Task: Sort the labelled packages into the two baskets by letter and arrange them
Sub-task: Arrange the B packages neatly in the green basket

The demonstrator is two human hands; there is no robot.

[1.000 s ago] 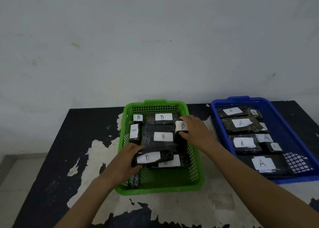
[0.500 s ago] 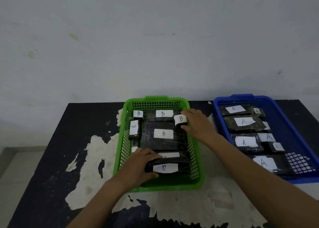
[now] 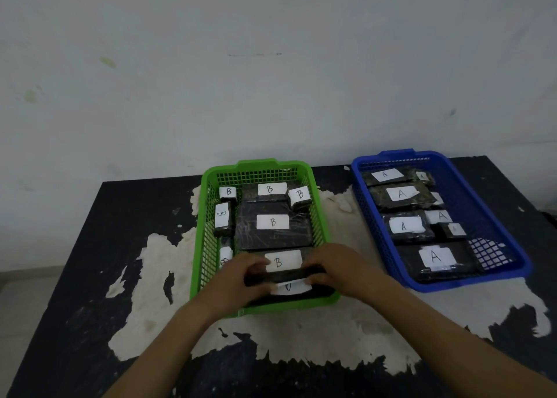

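Sorting looked done, nothing loose on the tabletop (image 3: 90, 277): both hands, left (image 3: 238, 283) and right (image 3: 337, 272), clenched one last package (image 3: 286, 277) in their grip at the green basket's (image 3: 208, 216) near wall.

The green basket (image 3: 319, 216) and blue basket (image 3: 470, 186) are smooth plastic mesh. The packs (image 3: 272, 234) are black in shiny wrap with white paper labels (image 3: 272, 222). The table (image 3: 120, 216) is matt black, its paint peeled off in rough pale patches.

Under my arms, my black table (image 3: 90, 277) shows pale patches where its coating has peeled; beyond my hands, a stained, perhaps mould-spotted, white wall (image 3: 271, 81).
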